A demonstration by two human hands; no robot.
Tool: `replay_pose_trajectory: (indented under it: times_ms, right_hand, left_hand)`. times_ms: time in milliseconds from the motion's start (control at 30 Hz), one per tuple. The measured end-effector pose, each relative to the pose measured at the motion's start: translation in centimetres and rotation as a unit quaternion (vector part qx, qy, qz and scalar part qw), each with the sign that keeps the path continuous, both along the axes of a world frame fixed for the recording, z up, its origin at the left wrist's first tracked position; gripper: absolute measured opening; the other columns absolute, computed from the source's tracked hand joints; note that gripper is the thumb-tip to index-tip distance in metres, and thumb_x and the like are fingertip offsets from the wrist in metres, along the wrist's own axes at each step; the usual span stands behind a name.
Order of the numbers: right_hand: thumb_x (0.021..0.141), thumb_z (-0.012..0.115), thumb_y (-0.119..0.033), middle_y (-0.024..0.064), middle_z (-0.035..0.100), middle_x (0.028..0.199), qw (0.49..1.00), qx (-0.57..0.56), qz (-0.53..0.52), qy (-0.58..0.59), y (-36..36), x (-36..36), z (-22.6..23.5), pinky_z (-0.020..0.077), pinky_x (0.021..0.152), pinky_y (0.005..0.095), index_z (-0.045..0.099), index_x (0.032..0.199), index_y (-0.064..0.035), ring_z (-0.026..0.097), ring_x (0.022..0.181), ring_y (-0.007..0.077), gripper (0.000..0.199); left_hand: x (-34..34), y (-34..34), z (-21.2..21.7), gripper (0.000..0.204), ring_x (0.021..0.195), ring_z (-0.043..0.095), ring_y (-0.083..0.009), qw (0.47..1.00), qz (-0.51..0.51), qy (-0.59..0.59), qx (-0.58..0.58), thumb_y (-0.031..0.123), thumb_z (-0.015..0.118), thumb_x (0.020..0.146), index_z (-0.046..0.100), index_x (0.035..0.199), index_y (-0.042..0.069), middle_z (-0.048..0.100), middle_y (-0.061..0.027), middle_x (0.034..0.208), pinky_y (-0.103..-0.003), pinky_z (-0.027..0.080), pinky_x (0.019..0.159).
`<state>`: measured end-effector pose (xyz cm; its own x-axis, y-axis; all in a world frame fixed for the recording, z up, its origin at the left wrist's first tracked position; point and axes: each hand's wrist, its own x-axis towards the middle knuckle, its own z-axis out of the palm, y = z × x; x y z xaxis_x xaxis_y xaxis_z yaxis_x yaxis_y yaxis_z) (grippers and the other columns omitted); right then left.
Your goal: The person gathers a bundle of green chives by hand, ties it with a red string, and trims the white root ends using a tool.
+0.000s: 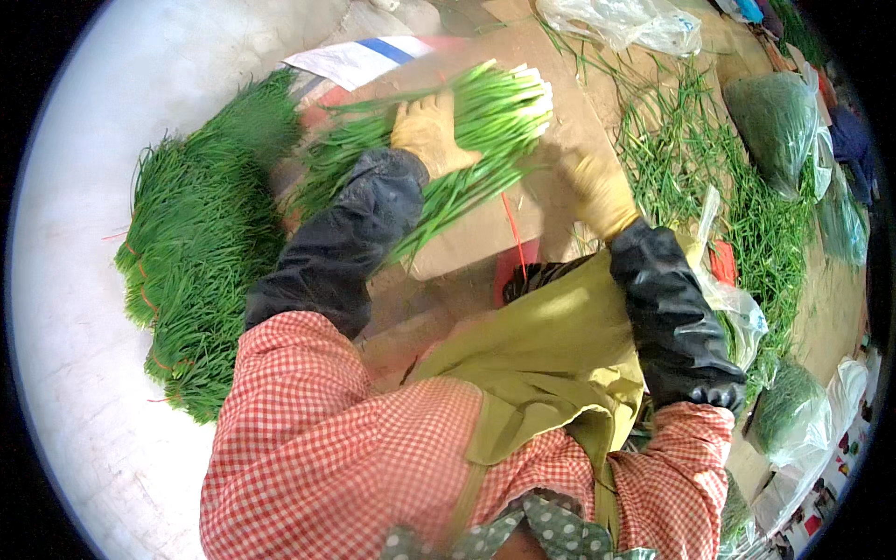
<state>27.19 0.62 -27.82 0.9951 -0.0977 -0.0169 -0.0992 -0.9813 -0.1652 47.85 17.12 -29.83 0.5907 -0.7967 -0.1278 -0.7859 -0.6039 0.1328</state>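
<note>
A loose bunch of garlic chives [504, 117] lies across a cardboard sheet [569, 103], its pale cut ends lined up at the right. My left hand [429, 135], in a tan glove, clasps the bunch from above, thumb spread toward me along the stalks. To the right of the pale ends, apart from them, is my right hand [597, 194] in a matching glove. Motion smears its fingers, and I cannot see anything held in it. A thin red string [514, 233] runs below the bunch toward my lap.
Tied garlic chives [201, 252] are piled on the left. Loose leaves [672, 121] litter the ground at right, beside filled plastic bags [770, 126]. A clear plastic bag [625, 23] lies at the far edge, and a white-and-blue sheet [359, 61] beyond the bunch.
</note>
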Motion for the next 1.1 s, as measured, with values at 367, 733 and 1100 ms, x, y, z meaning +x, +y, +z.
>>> replay_pose_trajectory:
  times_ms: [367, 733, 1100]
  right_hand:
    - [0.078, 0.066, -0.021, 0.0074, 0.062, 0.090, 0.986, 0.040, 0.161, 0.009, 5.9, -1.4, -3.9, 0.0523, 0.069, 0.0342, 0.057, 0.103, -0.0110, 0.062, 0.079, 0.0234, 0.028]
    - [0.081, 0.064, -0.019, 0.0093, 0.062, 0.102, 0.938, 0.235, -0.084, -0.241, 3.8, 6.9, 0.1, 0.0461, 0.077, 0.0377, 0.062, 0.087, -0.0073, 0.059, 0.089, 0.0283, 0.013]
    - [0.081, 0.061, -0.020, 0.0195, 0.062, 0.093, 0.967, 0.098, -0.167, -0.162, 3.3, 16.8, -4.1, 0.0500, 0.073, 0.0454, 0.057, 0.094, -0.0057, 0.063, 0.084, 0.0370, 0.020]
  left_hand:
    - [-0.5, -0.1, 0.9, 0.106, 0.123, 0.041, -0.0375, 1.000, 0.016, 0.019, 0.008, 0.050, 0.077, 0.060, 0.026, 0.139, -0.001, 0.043, -0.0237, 0.131, -0.044, 0.032, 0.105]
    - [-1.2, 0.0, 0.3, 0.091, 0.112, 0.049, -0.0350, 1.000, 0.028, -0.003, 0.004, 0.047, 0.075, 0.061, 0.035, 0.128, 0.001, 0.051, -0.0203, 0.117, -0.047, 0.039, 0.093]
    - [5.9, -1.0, 4.1, 0.089, 0.119, 0.049, -0.0335, 0.964, -0.039, 0.250, 0.086, 0.052, 0.068, 0.063, 0.047, 0.130, -0.001, 0.049, -0.0228, 0.132, -0.038, 0.039, 0.099]
